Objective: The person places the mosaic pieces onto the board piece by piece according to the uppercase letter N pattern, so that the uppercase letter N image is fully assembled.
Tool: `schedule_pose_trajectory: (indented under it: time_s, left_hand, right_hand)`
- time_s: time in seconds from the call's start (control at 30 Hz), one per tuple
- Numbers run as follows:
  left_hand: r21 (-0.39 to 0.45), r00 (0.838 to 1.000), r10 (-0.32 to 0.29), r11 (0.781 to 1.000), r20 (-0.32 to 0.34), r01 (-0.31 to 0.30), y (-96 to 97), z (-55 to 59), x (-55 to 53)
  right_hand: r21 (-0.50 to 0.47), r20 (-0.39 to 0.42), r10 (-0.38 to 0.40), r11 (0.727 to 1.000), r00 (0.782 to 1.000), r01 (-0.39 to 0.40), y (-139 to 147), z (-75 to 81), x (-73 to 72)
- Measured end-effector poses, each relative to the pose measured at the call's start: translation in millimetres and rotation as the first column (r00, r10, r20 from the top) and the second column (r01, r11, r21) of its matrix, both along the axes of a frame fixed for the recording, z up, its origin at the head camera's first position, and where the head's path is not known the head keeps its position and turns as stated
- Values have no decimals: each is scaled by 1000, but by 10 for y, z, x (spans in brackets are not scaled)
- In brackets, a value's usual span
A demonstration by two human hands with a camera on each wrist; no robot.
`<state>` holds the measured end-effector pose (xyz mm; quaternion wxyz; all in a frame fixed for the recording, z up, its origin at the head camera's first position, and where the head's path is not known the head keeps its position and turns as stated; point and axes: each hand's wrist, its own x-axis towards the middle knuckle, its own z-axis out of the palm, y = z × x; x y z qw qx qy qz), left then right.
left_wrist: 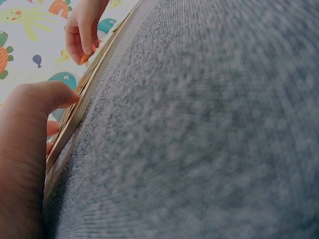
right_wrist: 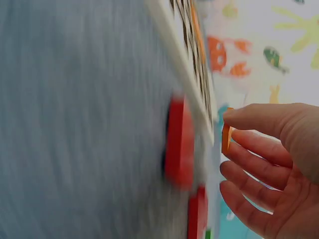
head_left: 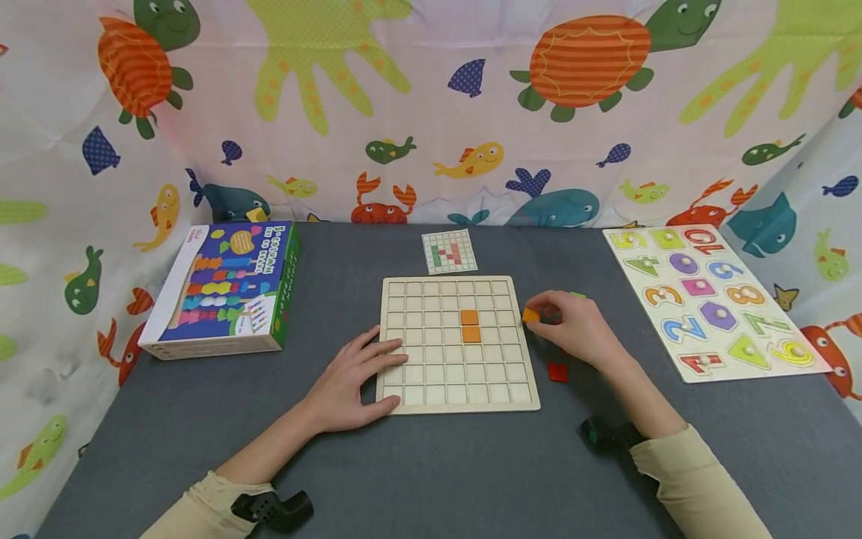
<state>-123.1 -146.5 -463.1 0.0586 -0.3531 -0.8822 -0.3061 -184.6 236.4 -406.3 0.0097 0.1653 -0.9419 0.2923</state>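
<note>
One orange tile point(head_left: 530, 316), fingers point(right_wrist: 259, 163) overlapping, green piece point(head_left: 578, 294) mostly hidden

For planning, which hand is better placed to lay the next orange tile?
Probably the right hand: it pinches an orange tile near the board; the left hand rests on the board.

A blue-and-green toy box point(head_left: 225, 288) sits on the worktop's point(head_left: 431, 479) left, a number puzzle point(head_left: 691, 307) on its right; a sea-animal curtain point(head_left: 431, 105) hangs behind.

A sea-creature curtain point(head_left: 431, 105) hangs behind the table point(head_left: 438, 471) — grey, cloth-covered.
</note>
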Motion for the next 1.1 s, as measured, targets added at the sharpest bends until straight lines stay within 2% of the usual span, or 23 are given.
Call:
schedule_pose_trajectory:
  time_s: [0.23, 0.37, 0.57, 0.67, 0.83, 1.1]
  left_hand:
    - [2, 1000, -4, 1000, -13, 4, -8, -1, -8]
    - [11, 999, -17, 1000, -31, 17, -11, -10, -9]
    - [14, 1000, -16, 1000, -15, 16, -8, -2, -6]
    - [20, 1000, -15, 1000, -13, 16, -13, -5, -4]
    - [25, 1000, -16, 1000, -8, 16, -16, -8, -3]
    - [31, 1000, -14, 999, -13, 15, -11, -3, -3]
  right_hand:
    - [-27, 15, 142, 990, 990, -141, -381, 24, 150]
    - [-44, 44, 217, 976, 975, -215, -534, -5, 202]
    - [-65, 20, 310, 949, 951, -308, -649, -48, 243]
    - [-84, 17, 333, 940, 943, -331, -666, -53, 244]
    - [-93, 13, 338, 937, 941, -336, -677, -58, 255]
    - [-95, -77, 314, 942, 946, -321, -676, -95, 269]
